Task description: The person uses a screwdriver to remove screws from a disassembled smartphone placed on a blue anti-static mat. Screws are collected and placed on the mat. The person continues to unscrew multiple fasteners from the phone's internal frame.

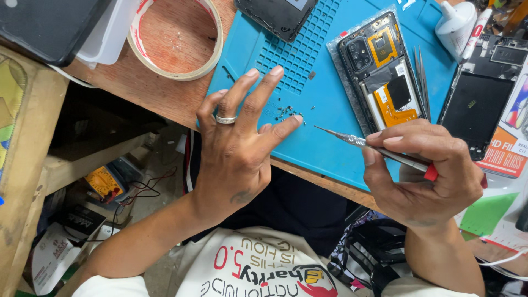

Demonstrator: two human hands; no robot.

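My left hand (239,137) lies flat with fingers spread on the blue work mat (324,137), a ring on one finger. Its fingertips touch a small heap of tiny screws (284,111). My right hand (421,173) grips a thin screwdriver (352,140) with a red collar, its metal tip pointing left toward the screws. Just beyond it lies an opened phone (382,69), back cover off, showing camera module, orange flex parts and battery area. Tweezers (422,80) lie along the phone's right side.
A roll of tape (176,38) sits on the wooden bench at top left beside a white box. A dark phone back cover (278,16) lies at the mat's top edge. Another phone frame (478,104), a white bottle (454,22) and packaging are at right. A multimeter (104,181) rests below the bench.
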